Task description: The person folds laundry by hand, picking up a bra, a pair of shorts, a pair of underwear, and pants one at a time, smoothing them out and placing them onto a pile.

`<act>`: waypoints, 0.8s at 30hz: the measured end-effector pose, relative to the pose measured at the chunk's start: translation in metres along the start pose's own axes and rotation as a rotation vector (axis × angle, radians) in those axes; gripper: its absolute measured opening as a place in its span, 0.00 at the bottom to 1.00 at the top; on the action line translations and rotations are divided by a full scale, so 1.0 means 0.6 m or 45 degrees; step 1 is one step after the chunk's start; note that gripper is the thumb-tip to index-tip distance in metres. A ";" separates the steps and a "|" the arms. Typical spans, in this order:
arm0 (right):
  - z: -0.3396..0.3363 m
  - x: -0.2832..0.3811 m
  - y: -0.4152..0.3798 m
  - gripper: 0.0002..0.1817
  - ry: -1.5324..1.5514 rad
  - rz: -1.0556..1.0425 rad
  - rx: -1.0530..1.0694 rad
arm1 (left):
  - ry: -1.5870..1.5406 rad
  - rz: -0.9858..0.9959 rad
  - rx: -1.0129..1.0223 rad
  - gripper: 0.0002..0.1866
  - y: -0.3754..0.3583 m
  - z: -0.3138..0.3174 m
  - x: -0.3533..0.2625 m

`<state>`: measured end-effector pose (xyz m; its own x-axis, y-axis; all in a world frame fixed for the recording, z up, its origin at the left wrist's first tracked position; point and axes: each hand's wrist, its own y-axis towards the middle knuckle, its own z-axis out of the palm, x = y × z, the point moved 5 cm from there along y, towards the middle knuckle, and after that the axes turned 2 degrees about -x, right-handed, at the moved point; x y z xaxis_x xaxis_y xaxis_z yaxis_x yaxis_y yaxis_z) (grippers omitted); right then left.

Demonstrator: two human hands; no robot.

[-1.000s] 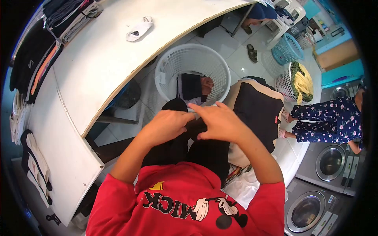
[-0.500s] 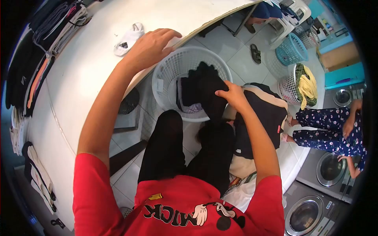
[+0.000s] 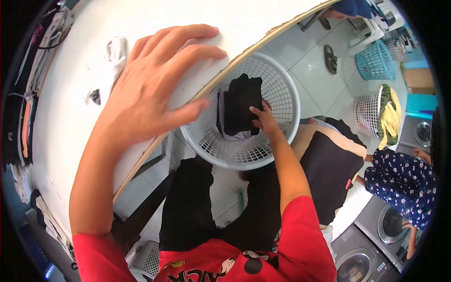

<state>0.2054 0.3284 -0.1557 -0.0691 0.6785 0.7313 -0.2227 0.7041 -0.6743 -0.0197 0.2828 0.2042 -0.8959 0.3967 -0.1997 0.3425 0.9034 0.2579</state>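
My left hand (image 3: 157,80) is over the edge of the white table (image 3: 253,19), its fingers spread and holding nothing. Beside it lies what looks like a white sock (image 3: 115,49), with a dark patch showing lower down. My right hand (image 3: 267,118) reaches into a white plastic laundry basket (image 3: 291,98) on the floor. Its thumb lies on top of a folded black garment (image 3: 242,101), while the other fingers are mostly hidden beneath. Under that garment, some paler fabric (image 3: 242,135) shows in the basket.
To the right lies a pile of dark and beige clothes (image 3: 324,174). Further off stand a basket with yellow cloth (image 3: 390,117), a blue basket (image 3: 376,61) and washing machines (image 3: 354,270). Another person in floral clothes (image 3: 399,183) is at far right. A sandal (image 3: 330,59) lies on the floor.
My right hand has moved from the basket's near rim down into it with the black garment, which now lies flatter. My view has shifted closer to the basket; my left hand stays at the table.
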 end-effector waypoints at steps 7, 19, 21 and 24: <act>-0.054 -0.179 0.110 0.27 0.247 0.184 0.087 | -0.145 0.085 0.090 0.31 0.004 0.006 0.008; -0.115 -0.301 0.132 0.16 0.360 0.160 -0.474 | -0.369 -0.065 0.026 0.31 -0.001 0.009 0.009; -0.145 -0.354 0.162 0.16 0.468 0.128 -0.486 | -0.328 -0.036 0.019 0.32 -0.001 0.009 0.011; -0.133 -0.302 0.121 0.17 0.420 0.210 -0.586 | -0.416 -0.108 0.005 0.32 0.000 0.011 0.008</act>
<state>0.2792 0.2736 -0.3452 0.2552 0.7641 0.5925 0.2154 0.5524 -0.8053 -0.0220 0.2858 0.1969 -0.7834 0.3510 -0.5129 0.2725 0.9357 0.2241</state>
